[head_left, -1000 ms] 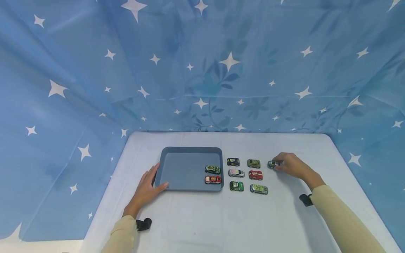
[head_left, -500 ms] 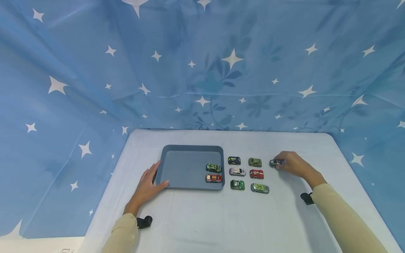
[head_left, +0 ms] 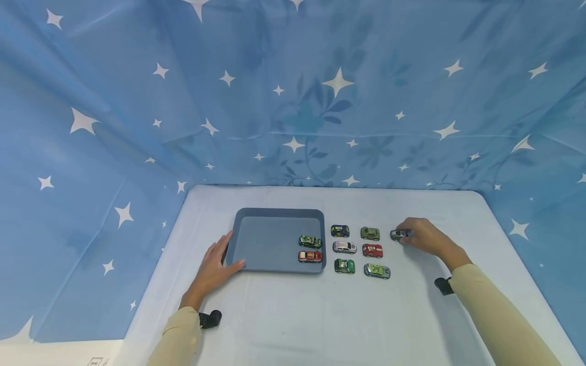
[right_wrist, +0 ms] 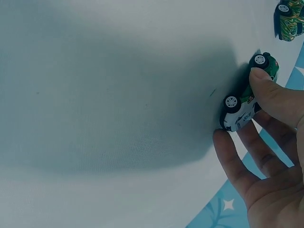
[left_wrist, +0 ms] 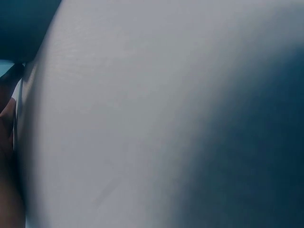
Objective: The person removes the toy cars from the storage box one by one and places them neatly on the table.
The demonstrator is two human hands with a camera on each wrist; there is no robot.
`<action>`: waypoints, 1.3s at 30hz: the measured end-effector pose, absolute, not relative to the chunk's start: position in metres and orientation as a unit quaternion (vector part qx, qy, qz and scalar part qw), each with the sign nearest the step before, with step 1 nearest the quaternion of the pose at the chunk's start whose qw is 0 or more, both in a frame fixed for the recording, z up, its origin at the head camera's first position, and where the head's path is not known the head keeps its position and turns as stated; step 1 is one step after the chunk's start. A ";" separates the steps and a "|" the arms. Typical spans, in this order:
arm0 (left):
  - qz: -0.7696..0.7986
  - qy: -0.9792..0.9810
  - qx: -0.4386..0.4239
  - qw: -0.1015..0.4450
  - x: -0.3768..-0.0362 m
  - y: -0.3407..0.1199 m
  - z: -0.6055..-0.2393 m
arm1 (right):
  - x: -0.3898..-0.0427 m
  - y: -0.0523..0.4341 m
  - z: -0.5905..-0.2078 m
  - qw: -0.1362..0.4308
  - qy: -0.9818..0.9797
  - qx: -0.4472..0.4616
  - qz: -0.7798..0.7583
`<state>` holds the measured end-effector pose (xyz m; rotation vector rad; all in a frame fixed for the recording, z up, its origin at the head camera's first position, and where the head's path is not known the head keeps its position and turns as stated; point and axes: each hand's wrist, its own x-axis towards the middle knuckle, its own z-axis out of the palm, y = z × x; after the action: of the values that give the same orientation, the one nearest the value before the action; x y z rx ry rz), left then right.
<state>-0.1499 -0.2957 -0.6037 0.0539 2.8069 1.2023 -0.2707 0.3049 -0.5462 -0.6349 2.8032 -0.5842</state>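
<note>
My right hand is at the far right of the toy cars and pinches a green and white toy car between thumb and fingers. The right wrist view shows the thumb along the car's wheel side. My left hand lies at the near left corner of a grey-blue tray, thumb at the front rim and fingers along the left side. Inside the tray, at its right end, sit a green camouflage car and a red car. The left wrist view is mostly blurred white surface.
Right of the tray stand two columns of toy cars: a dark blue car, a white car, a green car, an olive car, a red and white car and a lime-green car. A blue starry curtain backs the table.
The head view has shifted slightly. My right hand and the pinched car have edged a little to the right; the left hand stays at the tray corner.
</note>
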 end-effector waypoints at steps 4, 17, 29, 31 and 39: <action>0.391 0.919 0.013 0.050 -0.151 -0.295 -0.603 | -0.270 0.304 -0.546 0.103 0.951 -0.214 -0.196; 0.386 0.921 0.005 0.049 -0.150 -0.297 -0.602 | -0.271 0.300 -0.545 0.095 0.951 -0.215 -0.200; 0.390 0.919 0.010 0.053 -0.151 -0.295 -0.602 | -0.265 0.300 -0.549 0.115 0.955 -0.181 -0.204; 0.391 0.919 0.009 0.056 -0.151 -0.295 -0.602 | -0.264 0.300 -0.549 0.116 0.957 -0.173 -0.204; 0.391 0.918 0.007 0.059 -0.151 -0.296 -0.602 | -0.262 0.299 -0.543 0.113 0.960 -0.151 -0.208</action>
<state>-0.1512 -0.2956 -0.6020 0.0227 2.7810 1.1846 -0.2621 0.2992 -0.5427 -0.4429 2.8154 -0.6113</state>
